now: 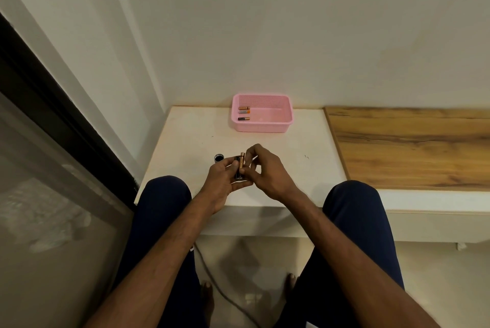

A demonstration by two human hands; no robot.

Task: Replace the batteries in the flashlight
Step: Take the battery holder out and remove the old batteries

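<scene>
Copper-topped battery [241, 162] pinched in right hand [265, 168], seating into black holder [237, 172] gripped by left hand [221, 181] (polarity needs checking next)

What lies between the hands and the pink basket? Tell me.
Only bare white tabletop separates the hands from the pink basket, as the head view shows.
</scene>
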